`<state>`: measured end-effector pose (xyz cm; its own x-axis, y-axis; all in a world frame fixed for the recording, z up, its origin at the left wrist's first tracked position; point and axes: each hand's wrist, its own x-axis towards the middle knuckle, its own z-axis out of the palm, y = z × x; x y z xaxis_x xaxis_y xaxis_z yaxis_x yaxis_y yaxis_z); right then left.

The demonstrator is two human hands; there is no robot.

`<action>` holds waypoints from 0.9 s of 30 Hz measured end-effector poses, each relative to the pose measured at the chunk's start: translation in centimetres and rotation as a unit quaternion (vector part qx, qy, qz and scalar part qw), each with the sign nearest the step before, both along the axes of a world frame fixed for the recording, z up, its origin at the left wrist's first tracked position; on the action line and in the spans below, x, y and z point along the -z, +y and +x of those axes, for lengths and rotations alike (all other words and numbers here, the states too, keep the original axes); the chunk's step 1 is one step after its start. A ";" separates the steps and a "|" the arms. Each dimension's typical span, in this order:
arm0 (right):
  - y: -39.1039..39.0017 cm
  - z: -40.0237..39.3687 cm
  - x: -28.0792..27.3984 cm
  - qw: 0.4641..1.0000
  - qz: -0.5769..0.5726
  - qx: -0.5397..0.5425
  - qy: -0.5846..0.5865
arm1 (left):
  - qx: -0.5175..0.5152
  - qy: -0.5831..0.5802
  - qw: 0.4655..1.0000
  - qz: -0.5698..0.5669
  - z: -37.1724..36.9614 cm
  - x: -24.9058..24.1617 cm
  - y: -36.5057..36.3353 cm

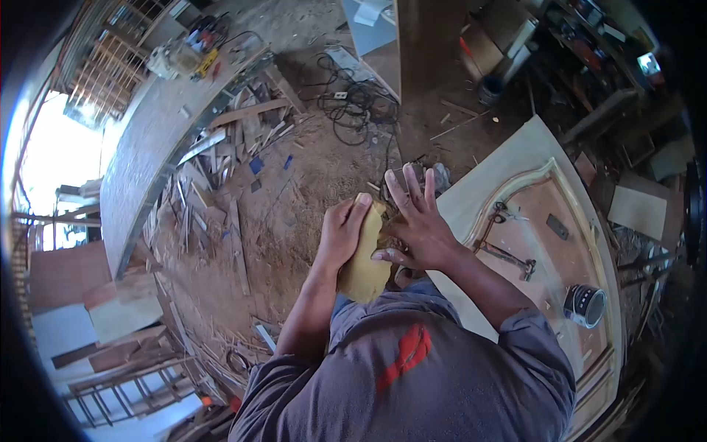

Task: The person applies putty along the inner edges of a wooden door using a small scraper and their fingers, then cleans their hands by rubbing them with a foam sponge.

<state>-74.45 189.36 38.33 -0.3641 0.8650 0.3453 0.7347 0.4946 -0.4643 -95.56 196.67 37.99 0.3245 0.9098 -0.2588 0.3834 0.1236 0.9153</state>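
My left hand (341,234) grips a piece of yellow sandpaper (364,267) along its side, with the thumb lying over the top end. The sheet is bent lengthwise, and its lower edge is uneven. It hangs in front of my body, above my lap. To the right of it, my right hand (420,228) is open with its fingers spread, the thumb tip close to the sheet's right edge. Beside my right forearm lies a pale wooden panel (471,283) with a curved raised moulding (508,186).
On the panel are a can (585,305), a metal bar tool (508,256) and a small dark block (557,226). Wood offcuts (202,195) litter the floor below a long worktable (151,151) on the left. Tangled black cables (353,110) lie ahead.
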 end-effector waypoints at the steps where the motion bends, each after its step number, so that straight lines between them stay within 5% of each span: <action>1: 0.4 0.9 0.1 0.999 0.020 0.032 0.024 | -0.028 -0.042 0.998 -0.022 0.5 -0.5 0.8; 4: 1.2 2.9 -0.8 0.983 0.041 0.162 0.074 | -0.055 -0.166 0.979 -0.101 2.0 -2.7 2.8; 7: 2.7 3.6 -1.3 0.971 0.005 0.222 0.088 | 0.143 -0.011 0.988 0.056 3.9 -2.2 2.4; 15: 4.6 4.8 -2.7 0.948 0.119 0.283 0.088 | 0.254 0.054 0.959 0.117 8.1 -0.7 6.5; 18: 5.8 4.9 -3.6 0.944 0.166 0.278 0.055 | 0.147 -0.066 0.978 -0.131 9.0 -4.3 8.8; 21: 6.4 4.5 -5.2 0.938 0.150 0.310 0.034 | 0.024 -0.180 0.970 -0.162 8.1 -4.9 10.6; 25: 7.6 3.5 -5.4 0.938 0.129 0.320 0.031 | 0.166 -0.362 0.880 -0.257 6.4 -4.1 9.9; 27: 8.4 3.3 -5.5 0.932 0.144 0.332 0.022 | 0.263 -0.326 0.878 -0.232 5.0 -3.5 10.6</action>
<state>-71.11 197.71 43.86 0.2392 0.7639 0.5994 0.9062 0.0461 -0.4204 -90.55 207.24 41.52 0.8851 0.4352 -0.1650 -0.0879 0.5045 0.8589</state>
